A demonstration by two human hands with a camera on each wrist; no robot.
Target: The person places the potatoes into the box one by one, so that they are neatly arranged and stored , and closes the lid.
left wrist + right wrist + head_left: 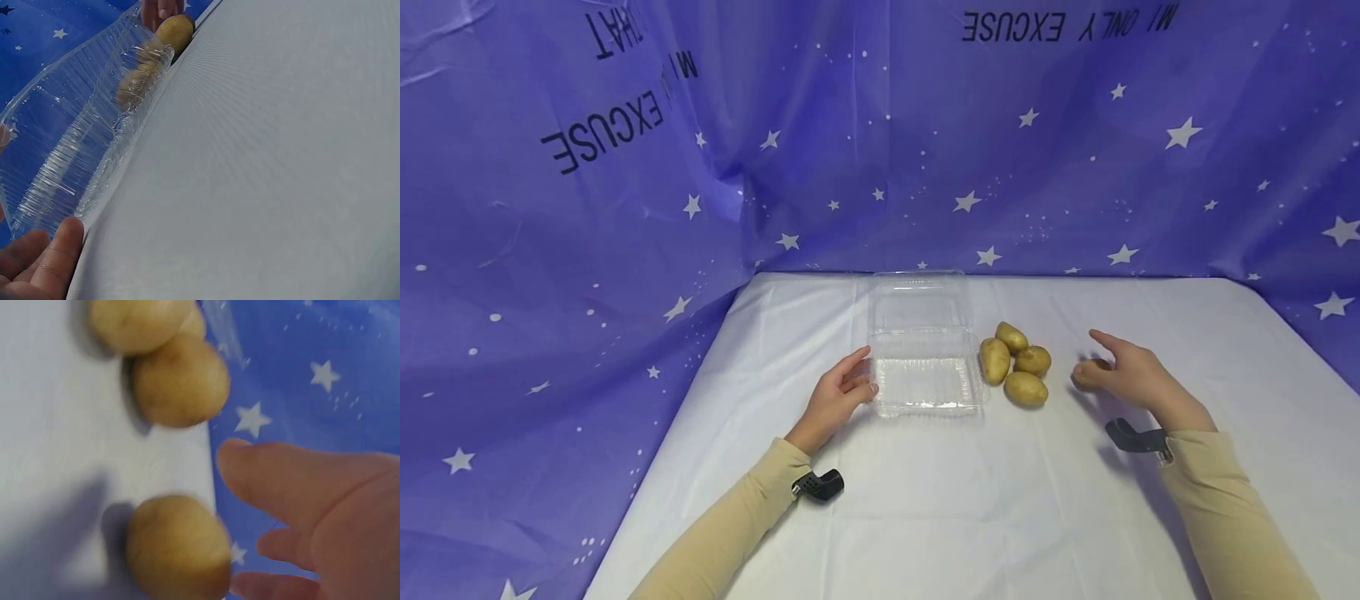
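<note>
A clear plastic clamshell container (925, 408) lies with its lid (920, 304) folded back at the far side. My left hand (838, 396) rests by its left edge, thumb and fingertips at the rim with the fingers loosely bent. In the left wrist view, the fingers (59, 256) are at the near corner of the container. My right hand (1138, 379) is over a single potato (178, 547), thumb and fingers spread. One fingertip seems to meet its side; the thumb is apart from it in the right wrist view. Several potatoes (1026, 389) cluster against the container's right side.
A white cloth (970, 517) covers the table. Purple-blue sheeting (1075, 167) with stars and lettering stands behind and to the left. A black device (822, 485) is strapped at the left wrist, another (1135, 437) at the right.
</note>
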